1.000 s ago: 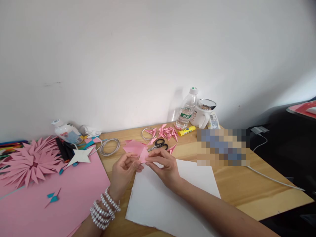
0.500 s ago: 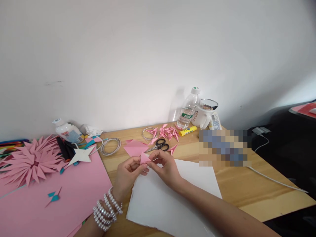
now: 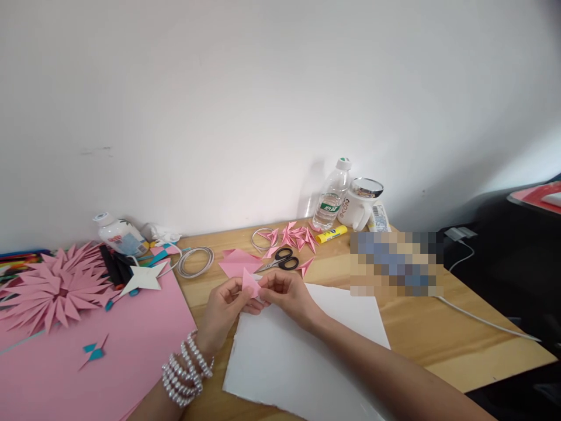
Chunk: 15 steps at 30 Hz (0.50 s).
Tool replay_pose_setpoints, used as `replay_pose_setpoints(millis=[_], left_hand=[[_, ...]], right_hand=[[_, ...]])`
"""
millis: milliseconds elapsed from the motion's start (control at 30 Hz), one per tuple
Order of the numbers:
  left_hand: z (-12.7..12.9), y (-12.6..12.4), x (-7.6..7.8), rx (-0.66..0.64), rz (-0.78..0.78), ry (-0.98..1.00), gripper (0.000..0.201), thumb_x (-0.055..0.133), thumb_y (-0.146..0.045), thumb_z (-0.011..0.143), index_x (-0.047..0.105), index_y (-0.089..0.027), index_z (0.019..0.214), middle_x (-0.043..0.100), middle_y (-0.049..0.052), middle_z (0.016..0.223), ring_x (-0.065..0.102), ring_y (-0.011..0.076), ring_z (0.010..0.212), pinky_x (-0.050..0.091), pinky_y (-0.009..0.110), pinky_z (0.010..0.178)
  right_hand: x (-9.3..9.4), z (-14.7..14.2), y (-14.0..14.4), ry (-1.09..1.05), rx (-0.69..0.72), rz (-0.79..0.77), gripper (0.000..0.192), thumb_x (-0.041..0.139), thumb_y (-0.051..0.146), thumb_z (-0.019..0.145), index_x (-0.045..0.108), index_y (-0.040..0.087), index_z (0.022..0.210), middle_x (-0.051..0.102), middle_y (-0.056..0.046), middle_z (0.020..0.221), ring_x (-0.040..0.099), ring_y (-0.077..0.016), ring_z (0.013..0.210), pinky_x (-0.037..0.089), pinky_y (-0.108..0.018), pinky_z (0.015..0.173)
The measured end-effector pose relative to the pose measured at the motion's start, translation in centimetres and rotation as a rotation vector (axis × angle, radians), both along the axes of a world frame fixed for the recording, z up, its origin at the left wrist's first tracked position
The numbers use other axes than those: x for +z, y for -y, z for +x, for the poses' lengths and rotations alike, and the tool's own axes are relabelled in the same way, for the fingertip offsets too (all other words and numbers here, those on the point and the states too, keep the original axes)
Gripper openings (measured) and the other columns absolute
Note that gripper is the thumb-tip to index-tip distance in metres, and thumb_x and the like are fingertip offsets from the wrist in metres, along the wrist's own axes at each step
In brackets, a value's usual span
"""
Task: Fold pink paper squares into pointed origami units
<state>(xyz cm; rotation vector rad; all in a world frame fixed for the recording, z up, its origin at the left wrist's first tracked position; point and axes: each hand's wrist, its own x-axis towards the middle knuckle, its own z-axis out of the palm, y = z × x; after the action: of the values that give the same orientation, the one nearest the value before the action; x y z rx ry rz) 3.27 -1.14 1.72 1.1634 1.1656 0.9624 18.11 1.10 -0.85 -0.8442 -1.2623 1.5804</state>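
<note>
A small folded piece of pink paper (image 3: 249, 283) is pinched between both hands, its pointed tip upward. My left hand (image 3: 227, 302), with pearl bracelets at the wrist, is closed on its left and lower side. From the right, my right hand (image 3: 289, 296) grips its edge between thumb and fingers. Both hands are over the far left part of a white board (image 3: 302, 356). Just beyond them lie black-handled scissors (image 3: 286, 259), their blades partly behind my fingers, and flat pink paper (image 3: 236, 261).
Folded pink pieces (image 3: 298, 235), a yellow glue stick (image 3: 332, 235), a water bottle (image 3: 332, 199) and a white mug (image 3: 356, 211) stand or lie toward the wall. At left are a coiled cable (image 3: 196, 262), a large pink paper flower (image 3: 56, 292) and a pink sheet (image 3: 144, 351).
The folded pink paper has turned a little, its tip now more upright and slightly further left. Both hands keep hold of it, the right thumb and fingers closer to its side.
</note>
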Motion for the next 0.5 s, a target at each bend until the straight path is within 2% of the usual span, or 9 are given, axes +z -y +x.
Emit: replay_pose_setpoints(millis=[167,300,500], left_hand=[[-0.22,-0.21,-0.02,-0.005,-0.022,-0.001,0.02,0.06,-0.032,0.071,0.06,-0.012,0.075,0.068,0.008,0.072,0.065,0.0199,0.068,0.053,0.033,0.065],[-0.45,-0.36,-0.42,0.007,-0.045,0.033,0.023,0.062,-0.03,0.069,0.058,-0.013,0.084,0.069,0.008,0.077,0.065,0.0205,0.067,0.053,0.032,0.06],[-0.48,-0.35,-0.52,-0.032,-0.096,0.084,0.017,0.061,-0.028,0.071,0.057,-0.013,0.08,0.068,0.008,0.077,0.065,0.0209,0.069,0.053,0.032,0.06]], right_hand=[[-0.3,-0.15,-0.04,0.081,-0.022,0.005,0.015,0.062,0.026,0.067,0.059,0.013,0.074,0.056,0.001,0.062,0.052,-0.0079,0.051,0.046,-0.023,0.053],[-0.45,-0.28,0.07,0.161,-0.026,-0.026,0.013,0.059,0.026,0.068,0.054,0.013,0.067,0.054,0.001,0.06,0.052,-0.0085,0.05,0.045,-0.023,0.051],[-0.58,-0.21,0.32,0.245,-0.097,0.072,0.01,0.057,0.024,0.07,0.056,0.014,0.067,0.053,0.001,0.058,0.048,-0.0077,0.049,0.042,-0.021,0.049]])
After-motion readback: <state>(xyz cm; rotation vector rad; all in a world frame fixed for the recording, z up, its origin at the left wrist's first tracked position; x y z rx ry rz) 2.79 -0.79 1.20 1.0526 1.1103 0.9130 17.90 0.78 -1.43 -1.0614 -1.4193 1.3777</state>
